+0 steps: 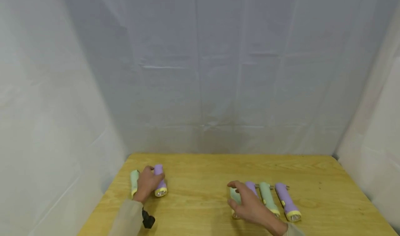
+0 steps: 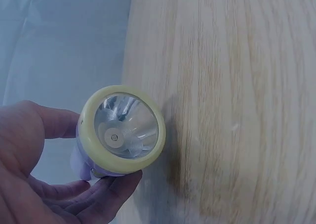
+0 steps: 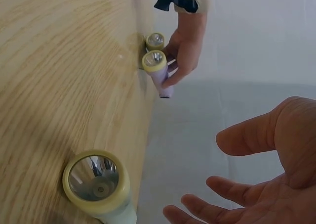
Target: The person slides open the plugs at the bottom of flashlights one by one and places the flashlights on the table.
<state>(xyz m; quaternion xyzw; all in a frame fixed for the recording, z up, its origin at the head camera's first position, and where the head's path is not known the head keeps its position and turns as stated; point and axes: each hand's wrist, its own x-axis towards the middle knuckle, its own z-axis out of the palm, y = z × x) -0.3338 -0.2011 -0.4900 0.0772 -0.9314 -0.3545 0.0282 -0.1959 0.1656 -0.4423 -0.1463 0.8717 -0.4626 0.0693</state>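
My left hand (image 1: 148, 183) grips a purple flashlight (image 1: 159, 175) near the table's left side, thumb on one side and fingers on the other. Its yellow-rimmed lens (image 2: 123, 130) faces the camera in the left wrist view. Just left of that hand lies a green flashlight (image 1: 134, 180), partly covered by it. My right hand (image 1: 248, 204) hovers over another green flashlight (image 1: 235, 195), fingers spread and nothing between them. In the right wrist view this green flashlight (image 3: 98, 187) lies apart from the fingers (image 3: 247, 135).
Right of my right hand lie a purple flashlight (image 1: 251, 186), partly hidden, a green one (image 1: 268, 198) and another purple one (image 1: 285, 199). Metal prongs (image 1: 287, 187) stick out near their rear ends. The wooden table (image 1: 200, 180) is bordered by pale sheets (image 1: 200, 90) behind and at both sides.
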